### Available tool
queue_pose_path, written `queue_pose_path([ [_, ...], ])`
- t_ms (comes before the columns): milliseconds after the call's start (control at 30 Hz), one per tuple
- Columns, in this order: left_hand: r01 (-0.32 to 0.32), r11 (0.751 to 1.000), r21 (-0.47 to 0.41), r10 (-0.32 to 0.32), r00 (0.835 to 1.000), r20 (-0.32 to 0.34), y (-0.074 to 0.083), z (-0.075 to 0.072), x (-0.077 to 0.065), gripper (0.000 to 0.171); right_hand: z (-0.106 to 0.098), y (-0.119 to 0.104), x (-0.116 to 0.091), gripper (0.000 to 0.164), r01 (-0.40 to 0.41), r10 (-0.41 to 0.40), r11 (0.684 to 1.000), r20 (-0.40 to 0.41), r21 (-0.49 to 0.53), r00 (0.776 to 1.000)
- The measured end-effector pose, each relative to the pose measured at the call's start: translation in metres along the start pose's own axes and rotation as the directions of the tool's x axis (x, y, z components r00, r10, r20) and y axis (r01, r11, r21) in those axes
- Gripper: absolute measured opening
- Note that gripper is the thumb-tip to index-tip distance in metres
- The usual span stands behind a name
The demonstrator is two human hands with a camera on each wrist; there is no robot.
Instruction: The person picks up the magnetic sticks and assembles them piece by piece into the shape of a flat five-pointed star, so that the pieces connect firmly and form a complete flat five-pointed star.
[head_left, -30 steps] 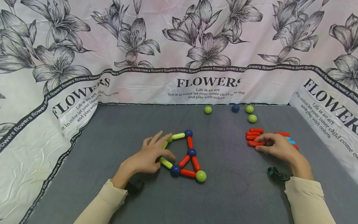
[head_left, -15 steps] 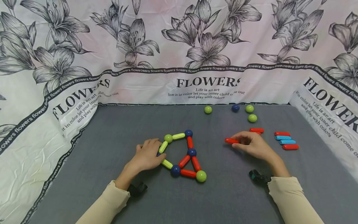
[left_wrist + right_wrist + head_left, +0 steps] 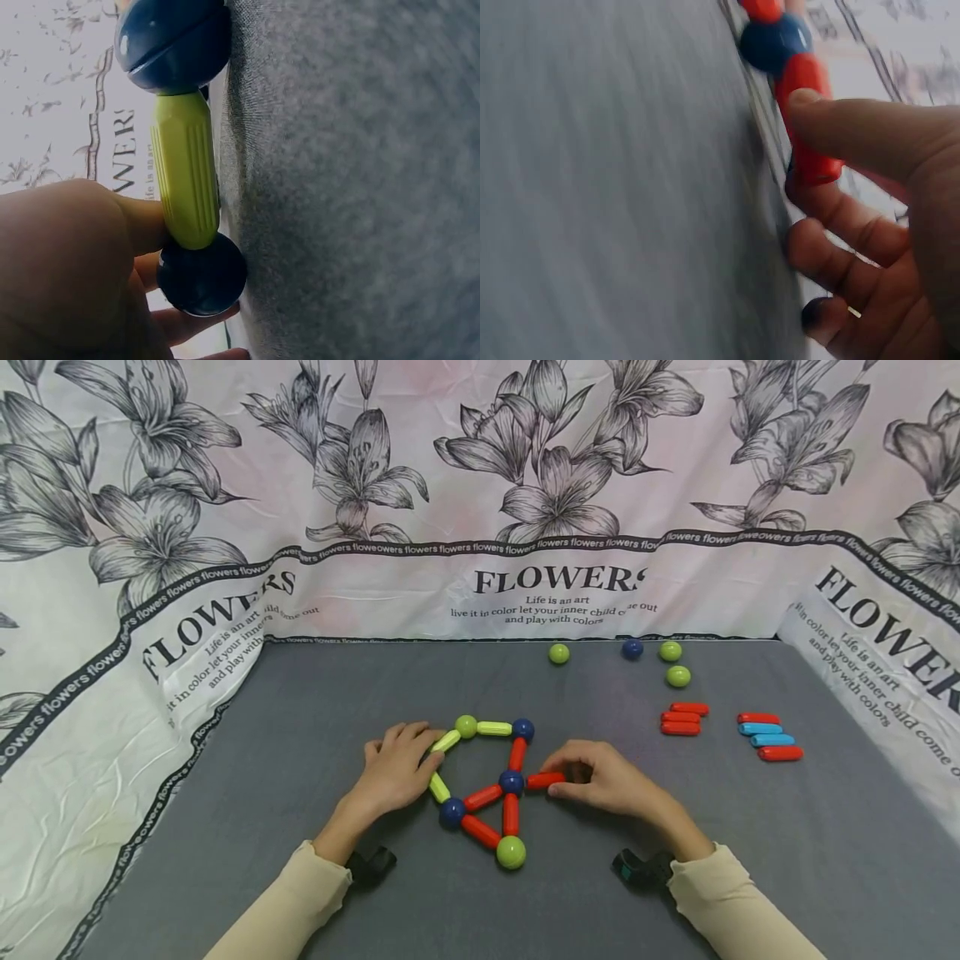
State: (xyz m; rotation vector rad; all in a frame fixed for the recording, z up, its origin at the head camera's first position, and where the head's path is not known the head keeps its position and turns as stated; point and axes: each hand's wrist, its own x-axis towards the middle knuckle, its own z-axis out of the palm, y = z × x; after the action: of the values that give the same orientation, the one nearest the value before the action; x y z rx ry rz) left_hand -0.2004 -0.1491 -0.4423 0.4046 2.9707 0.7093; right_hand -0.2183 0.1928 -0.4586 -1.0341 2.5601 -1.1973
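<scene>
A frame of rods and balls lies on the grey table. My left hand [image 3: 393,770] is at its left corner, the thumb and fingers gripping a dark blue ball [image 3: 202,274] that the hand hides in the head view. From that ball a yellow-green rod [image 3: 185,172] runs to another blue ball [image 3: 452,812]. My right hand [image 3: 603,778] pinches a red rod [image 3: 544,781] between thumb and fingers. The rod's far end meets, or nearly meets, the middle blue ball [image 3: 512,782]. A larger green ball [image 3: 511,852] forms the frame's near corner.
Several loose red rods [image 3: 680,728] lie to the right, beside a group of red and blue rods [image 3: 772,740]. At the table's back are green balls [image 3: 678,676] and one blue ball [image 3: 632,649]. A flower-printed cloth [image 3: 555,589] stands behind.
My right hand has taken a red rod from the right-hand pile and carried it left to the frame. The left hand has closed on the left corner, and the frame has turned slightly clockwise.
</scene>
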Motion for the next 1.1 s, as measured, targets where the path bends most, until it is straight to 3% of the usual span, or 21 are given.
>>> queue_pose_path([
  [200, -0.001, 1.0, -0.026, 0.001, 1.0, 0.016, -0.001, -0.001, -0.001, 0.046, 0.009, -0.01, 0.003, 0.021, -0.003, 0.003, 1.0, -0.001, -0.029, 1.0],
  [467, -0.007, 0.999, -0.044, 0.008, 1.0, 0.027, -0.003, -0.003, -0.002, 0.044, 0.004, -0.01, 0.003, 0.023, 0.0, 0.0, 1.0, 0.014, -0.005, 1.0],
  [567, -0.01, 0.999, -0.042, 0.011, 1.0, 0.024, -0.003, -0.004, -0.002, 0.044, -0.007, -0.005, 0.001, 0.021, -0.006, 0.007, 1.0, -0.046, 0.01, 0.999],
  [700, -0.015, 0.999, -0.035, 0.015, 1.0, 0.017, -0.003, -0.003, -0.002, 0.044, -0.03, 0.009, -0.009, 0.016, -0.099, 0.078, 0.991, -0.202, -0.092, 0.976],
  [933, -0.012, 0.999, -0.034, 0.013, 1.0, 0.018, -0.002, -0.001, -0.002, 0.044, -0.069, 0.04, -0.035, 0.019, -0.258, 0.084, 0.898, -0.436, -0.357, 0.896],
  [1100, -0.013, 1.0, -0.026, 0.014, 1.0, 0.02, -0.003, 0.0, -0.001, 0.044, -0.09, 0.051, -0.056, 0.028, -0.422, 0.234, 0.816, -0.441, -0.395, 0.866],
])
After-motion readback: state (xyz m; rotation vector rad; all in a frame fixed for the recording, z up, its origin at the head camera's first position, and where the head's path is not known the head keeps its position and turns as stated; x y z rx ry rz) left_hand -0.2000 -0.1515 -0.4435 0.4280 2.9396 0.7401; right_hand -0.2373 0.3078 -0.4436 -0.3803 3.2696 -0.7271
